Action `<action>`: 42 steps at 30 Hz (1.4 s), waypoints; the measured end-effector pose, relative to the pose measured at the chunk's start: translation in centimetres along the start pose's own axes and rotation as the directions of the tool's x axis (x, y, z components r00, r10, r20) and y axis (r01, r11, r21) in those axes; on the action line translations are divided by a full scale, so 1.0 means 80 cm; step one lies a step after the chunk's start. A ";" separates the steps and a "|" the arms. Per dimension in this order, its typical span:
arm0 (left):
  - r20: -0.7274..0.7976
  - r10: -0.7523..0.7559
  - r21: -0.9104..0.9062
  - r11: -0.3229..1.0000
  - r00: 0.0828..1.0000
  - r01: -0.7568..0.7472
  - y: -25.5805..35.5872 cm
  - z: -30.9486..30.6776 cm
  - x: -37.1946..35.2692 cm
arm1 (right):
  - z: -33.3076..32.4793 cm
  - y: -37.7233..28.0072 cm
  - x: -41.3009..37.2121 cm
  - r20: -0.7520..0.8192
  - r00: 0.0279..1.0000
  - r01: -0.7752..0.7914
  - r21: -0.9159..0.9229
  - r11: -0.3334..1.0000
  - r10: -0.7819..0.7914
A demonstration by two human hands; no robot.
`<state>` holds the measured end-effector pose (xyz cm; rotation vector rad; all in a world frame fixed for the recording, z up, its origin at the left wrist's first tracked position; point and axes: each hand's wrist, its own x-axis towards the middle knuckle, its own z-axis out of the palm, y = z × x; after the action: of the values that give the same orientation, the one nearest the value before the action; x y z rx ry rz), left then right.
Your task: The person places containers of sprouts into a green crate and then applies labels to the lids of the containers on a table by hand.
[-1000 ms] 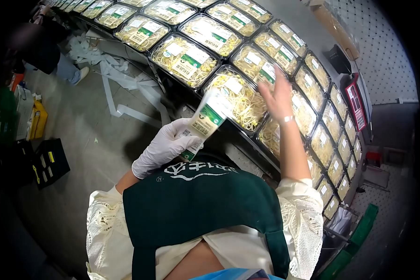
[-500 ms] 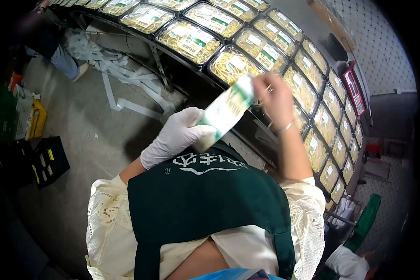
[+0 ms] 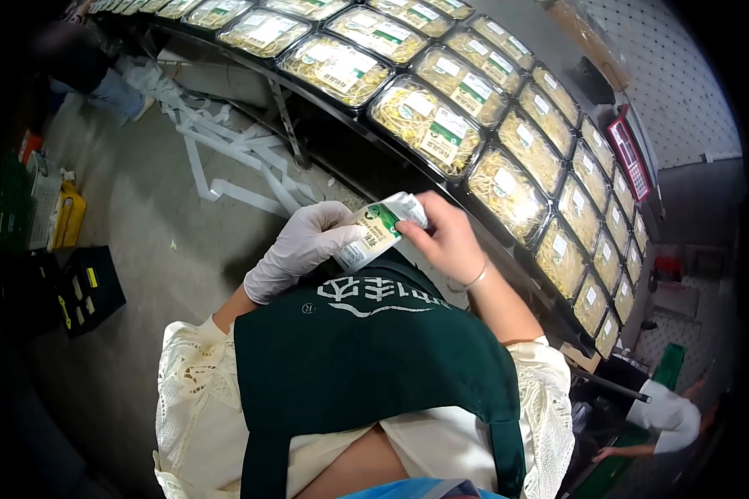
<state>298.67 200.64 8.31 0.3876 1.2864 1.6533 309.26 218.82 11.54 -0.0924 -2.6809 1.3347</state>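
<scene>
My left hand (image 3: 304, 245), in a white glove, grips a stack of printed labels (image 3: 376, 233) in front of the dark green apron. Bare and with a bracelet at its wrist, my right hand (image 3: 447, 237) pinches the stack's right end between thumb and fingers. The labels are white and green with dark print. Just beyond my hands stand rows of black trays of sprouts under clear film. The nearest tray (image 3: 428, 125) carries a green and cream label and a small white one; the tray to its right (image 3: 507, 187) shows only a small white label.
A red-framed device (image 3: 628, 156) lies past the trays. White strips (image 3: 241, 162) litter the floor at left, near a yellow container (image 3: 68, 216) and a black crate (image 3: 91, 289). One person (image 3: 674, 416) is at lower right, another (image 3: 112, 91) at upper left.
My right hand has come down from above the trays to the label stack. The stack has dropped lower and tilted flatter. The nearest tray now shows a green label. The person at lower right has moved.
</scene>
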 end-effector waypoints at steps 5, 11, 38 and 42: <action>0.060 0.164 0.150 0.974 0.985 -0.172 0.007 0.047 0.023 | -0.003 -0.015 -0.031 -0.043 0.974 -0.213 0.185 0.959 0.224; 0.097 -0.131 0.256 0.961 0.987 0.102 0.002 0.097 0.056 | -0.185 0.077 -0.044 -0.500 0.860 -0.348 -0.435 0.831 0.099; -0.454 0.168 0.066 0.986 0.875 -0.154 0.000 0.004 0.067 | -0.173 0.200 0.247 -0.225 0.959 -0.215 -0.186 0.959 0.171; -0.430 0.147 0.050 0.989 0.891 -0.139 0.031 -0.063 0.069 | -0.155 0.217 0.300 -0.126 0.988 -0.137 -0.461 0.877 0.088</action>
<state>291.15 202.41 6.90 0.1256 1.6323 1.9260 287.37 241.92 7.48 -0.3635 -2.8824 0.6483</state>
